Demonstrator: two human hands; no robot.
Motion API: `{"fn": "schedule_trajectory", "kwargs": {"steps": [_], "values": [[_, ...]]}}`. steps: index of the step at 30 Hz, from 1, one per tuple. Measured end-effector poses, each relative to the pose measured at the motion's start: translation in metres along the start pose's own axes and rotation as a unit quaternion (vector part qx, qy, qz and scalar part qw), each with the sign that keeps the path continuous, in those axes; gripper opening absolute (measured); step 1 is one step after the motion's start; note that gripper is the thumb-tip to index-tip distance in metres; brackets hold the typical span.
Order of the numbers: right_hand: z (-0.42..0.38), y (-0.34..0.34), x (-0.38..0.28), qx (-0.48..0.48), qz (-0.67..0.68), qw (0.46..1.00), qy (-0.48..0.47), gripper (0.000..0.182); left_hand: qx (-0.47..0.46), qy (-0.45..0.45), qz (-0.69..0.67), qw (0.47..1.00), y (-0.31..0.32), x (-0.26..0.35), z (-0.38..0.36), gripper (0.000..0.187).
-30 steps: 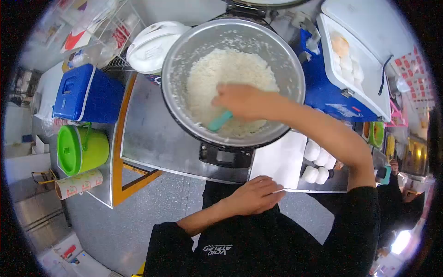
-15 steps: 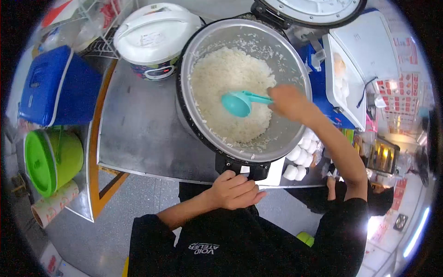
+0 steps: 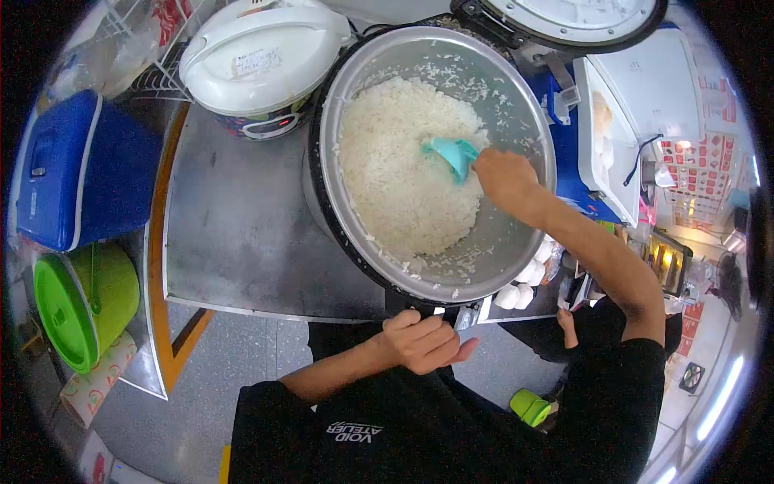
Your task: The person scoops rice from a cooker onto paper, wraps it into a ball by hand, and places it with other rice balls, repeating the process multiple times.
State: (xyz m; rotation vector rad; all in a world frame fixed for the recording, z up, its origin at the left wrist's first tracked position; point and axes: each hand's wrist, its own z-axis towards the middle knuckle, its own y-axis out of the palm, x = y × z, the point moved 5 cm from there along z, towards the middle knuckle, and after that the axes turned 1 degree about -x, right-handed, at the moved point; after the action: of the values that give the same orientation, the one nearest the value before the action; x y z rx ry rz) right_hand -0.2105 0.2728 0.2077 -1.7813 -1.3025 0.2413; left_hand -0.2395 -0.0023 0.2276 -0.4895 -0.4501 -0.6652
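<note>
A large silver pot of a rice cooker (image 3: pixel 542 173) stands open on the steel table with cooked white rice (image 3: pixel 395 161) heaped inside. My right hand (image 3: pixel 506 184) is closed round the handle of a turquoise scoop (image 3: pixel 458 155). The scoop is tilted, its bowl edge touching the rice at the right part of the heap. Below the pot's front rim, my left hand (image 3: pixel 423 340) is curled at the cooker's black front handle, which it largely covers. Loose grains cling to the pot's inner wall.
A smaller white rice cooker (image 3: pixel 262 60) stands left of the pot. The open cooker lid (image 3: pixel 576 20) is behind it. White wrapped rolls (image 3: pixel 516 296) and a white cooler (image 3: pixel 605 137) lie to the right. A blue cooler (image 3: pixel 89 173) and green bucket (image 3: pixel 85 306) stand left. Another person's hand (image 3: pixel 567 320) shows lower right.
My right hand has turned the scoop from bowl-up to tilted down against the rice. My left hand stays by the front handle, and the whole view has shifted slightly.
</note>
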Motion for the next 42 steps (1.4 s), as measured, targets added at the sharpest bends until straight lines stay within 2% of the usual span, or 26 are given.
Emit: {"fn": "schedule_trajectory", "kwargs": {"steps": [6, 12, 15, 18, 19, 21, 24, 27, 28, 30, 32, 33, 34, 35, 36, 37, 38, 39, 41, 42], "values": [[0.006, 0.018, -0.039, -0.045, 0.058, 0.993, -0.092, 0.017, 0.034, 0.021, -0.004, 0.999, -0.001, -0.001, -0.002, 0.034], [-0.020, -0.020, -0.107, -0.110, 0.072, 0.972, -0.196, 0.019, -0.012, 0.031, 0.013, 0.999, -0.002, 0.000, -0.009, 0.031], [-0.044, -0.021, -0.105, -0.023, 0.102, 0.953, -0.285, 0.020, -0.018, 0.036, 0.017, 0.999, -0.003, 0.001, -0.013, 0.033], [-0.073, -0.035, -0.093, -0.023, 0.131, 0.964, -0.230, 0.021, 0.007, 0.039, 0.015, 0.999, -0.002, 0.001, -0.009, 0.033], [-0.081, -0.043, -0.088, -0.017, 0.116, 0.964, -0.238, 0.021, 0.018, 0.041, 0.015, 0.999, -0.002, 0.001, -0.008, 0.034], [-0.103, -0.058, -0.078, -0.007, 0.092, 0.965, -0.247, 0.022, -0.014, 0.039, 0.027, 0.999, -0.002, 0.002, -0.014, 0.033], [-0.108, -0.077, -0.048, -0.059, 0.125, 0.974, -0.180, 0.023, -0.032, 0.021, 0.025, 0.999, -0.001, 0.002, -0.015, 0.029], [-0.097, -0.060, -0.002, -0.002, 0.239, 0.936, -0.258, 0.025, -0.036, 0.026, 0.031, 0.999, -0.001, 0.002, -0.010, 0.028], [-0.104, -0.050, 0.008, 0.028, 0.294, 0.923, -0.247, 0.029, -0.067, -0.007, 0.023, 0.997, -0.002, 0.003, -0.006, 0.027], [-0.116, -0.042, 0.034, 0.091, 0.389, 0.888, -0.229, 0.036, -0.057, 0.041, -0.021, 0.997, -0.006, 0.021, -0.002, 0.028], [-0.141, -0.026, 0.056, 0.033, 0.468, 0.875, -0.121, 0.037, -0.019, 0.105, -0.108, 0.988, 0.009, 0.050, -0.020, 0.025], [-0.156, -0.014, 0.068, 0.001, 0.508, 0.859, -0.064, 0.038, -0.159, 0.078, -0.145, 0.973, 0.039, 0.051, -0.033, 0.024], [-0.173, 0.002, 0.083, -0.022, 0.541, 0.841, -0.004, 0.042, -0.300, 0.049, -0.181, 0.935, 0.068, 0.051, -0.051, 0.023], [-0.190, 0.017, 0.097, 0.009, 0.569, 0.823, 0.006, 0.042, -0.437, 0.019, -0.212, 0.874, 0.097, 0.050, -0.075, 0.023], [-0.209, 0.035, 0.110, 0.036, 0.596, 0.802, 0.016, 0.042, -0.507, -0.182, -0.238, 0.808, 0.125, 0.027, -0.103, 0.028], [-0.226, 0.056, 0.117, 0.056, 0.623, 0.780, 0.028, 0.042, -0.522, -0.277, -0.191, 0.784, 0.154, 0.006, -0.147, 0.045], [-0.243, 0.080, 0.122, 0.062, 0.668, 0.737, 0.089, 0.042, -0.559, -0.254, -0.064, 0.787, 0.177, -0.013, -0.166, 0.063], [-0.256, 0.105, 0.124, 0.061, 0.663, 0.737, 0.114, 0.042, -0.597, -0.224, 0.060, 0.768, 0.199, -0.032, -0.186, 0.084], [-0.271, 0.166, 0.122, 0.066, 0.654, 0.737, 0.159, 0.042, -0.557, -0.256, 0.110, 0.782, 0.211, -0.041, -0.175, 0.103], [-0.270, 0.206, 0.115, 0.087, 0.627, 0.754, 0.176, 0.042, -0.551, -0.237, 0.114, 0.792, 0.218, -0.040, -0.171, 0.113]]}}
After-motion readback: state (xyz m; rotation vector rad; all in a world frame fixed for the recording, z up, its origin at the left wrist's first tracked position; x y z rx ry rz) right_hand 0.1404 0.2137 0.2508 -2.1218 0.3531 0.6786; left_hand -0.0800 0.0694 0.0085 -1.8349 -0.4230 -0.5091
